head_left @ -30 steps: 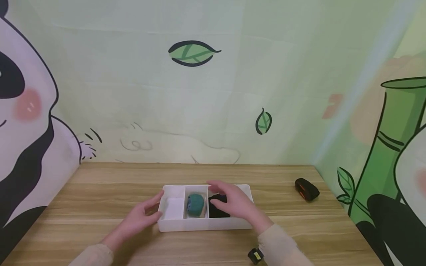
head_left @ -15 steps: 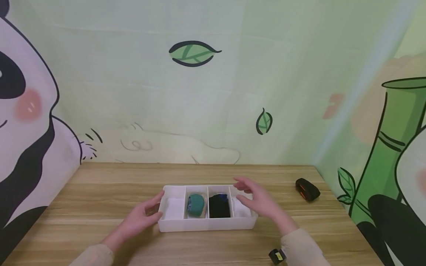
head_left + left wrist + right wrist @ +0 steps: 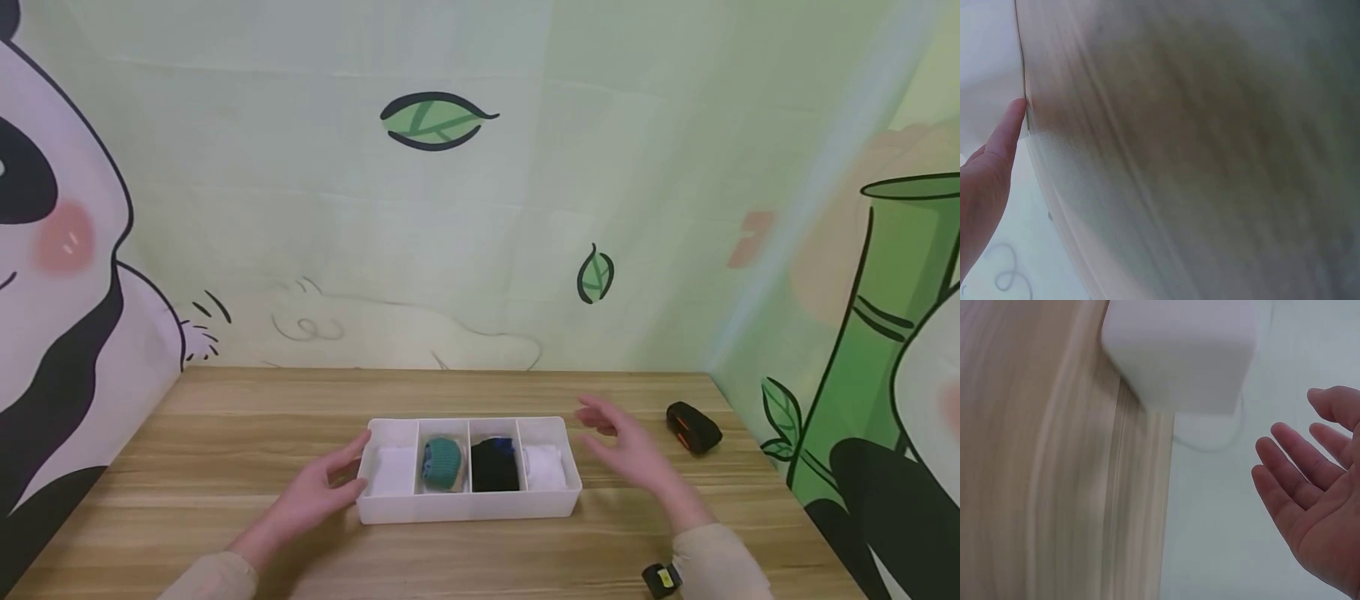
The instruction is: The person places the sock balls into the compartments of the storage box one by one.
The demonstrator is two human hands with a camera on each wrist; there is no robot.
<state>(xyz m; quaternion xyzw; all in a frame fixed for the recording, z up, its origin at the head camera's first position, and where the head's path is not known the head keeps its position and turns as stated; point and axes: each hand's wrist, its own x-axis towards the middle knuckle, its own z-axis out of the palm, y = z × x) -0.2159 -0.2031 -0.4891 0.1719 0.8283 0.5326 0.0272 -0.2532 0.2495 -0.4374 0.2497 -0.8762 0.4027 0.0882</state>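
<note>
In the head view a white divided box [image 3: 468,507] lies on the wooden table, its compartments in a row. The second from the left holds a teal rolled sock [image 3: 442,463]; beside it is a folded black cloth bundle [image 3: 494,467] with a blue patch. A white cloth bundle [image 3: 544,467] fills the right-end compartment. My left hand [image 3: 315,492] touches the box's left end with fingertips and thumb. My right hand [image 3: 630,450] hovers off the right end, holding nothing; in the right wrist view its relaxed fingers [image 3: 1291,465] are apart from the box [image 3: 1182,356].
A black and orange object [image 3: 693,427] lies at the right rear of the wooden table [image 3: 300,400]. Behind the table hangs a pale green backdrop [image 3: 480,208] with printed pandas and leaves. A small black device [image 3: 662,580] is at the right wrist.
My right hand has moved right, from above the black bundle to beyond the box's right end, uncovering the black and white bundles. The left hand has stayed on the box.
</note>
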